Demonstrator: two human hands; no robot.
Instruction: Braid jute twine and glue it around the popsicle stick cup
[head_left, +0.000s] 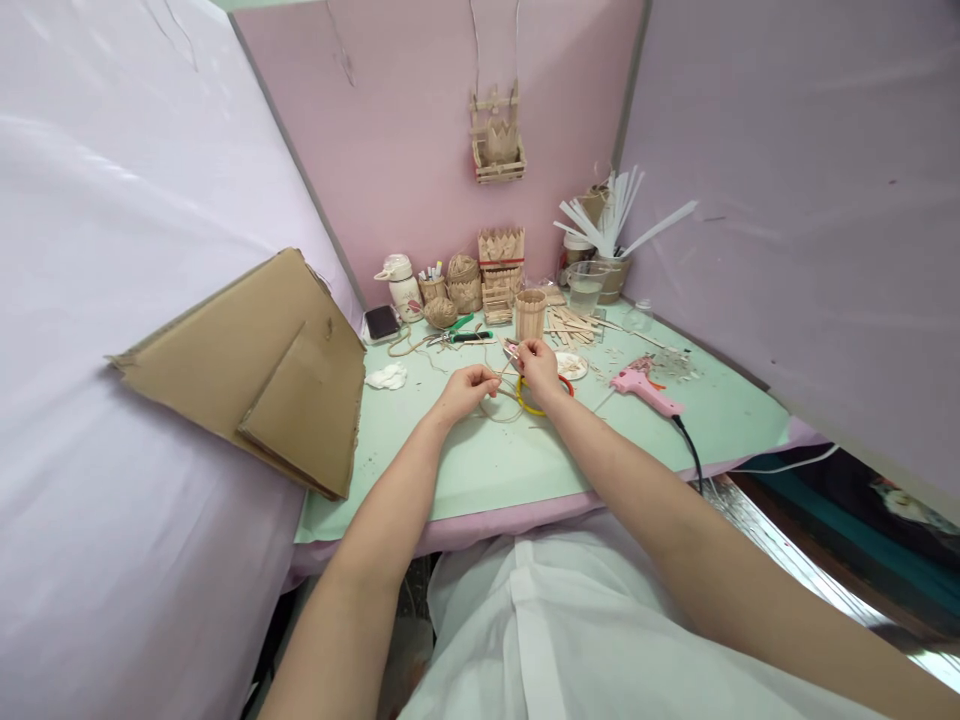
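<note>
A thin cord [507, 366] runs between the two hands just above the front middle of the tabletop [487, 470], with a loose loop trailing below. The left hand [469, 391] pinches it between thumb and fingertips, and the right hand [540, 368], its fingers drawn closely together, appears to pinch the upper end; a fingertip grip probably suits so fine a strand, and keeping the hands near each other leaves only a short span to control.

The scissors [531, 408] lie partly hidden under the right hand, yellow and red handles toward the person, presumably so they can be picked up easily. Just behind the hands, a wooden cup [530, 318] stands upright, its open top upward. Beside it are loose sticks [574, 326] and, nearer, a white dish [576, 368] of small pieces.

To the right, the pink glue gun [646, 392] rests on its side, its cable running over the front edge, likely to keep it out of the way. Toward the back left sits a ball of twine [440, 313]. Cardboard [217, 350] leans at the left, perhaps set there to save working room. At the back, a small wooden swing [499, 155] hangs by strings.
</note>
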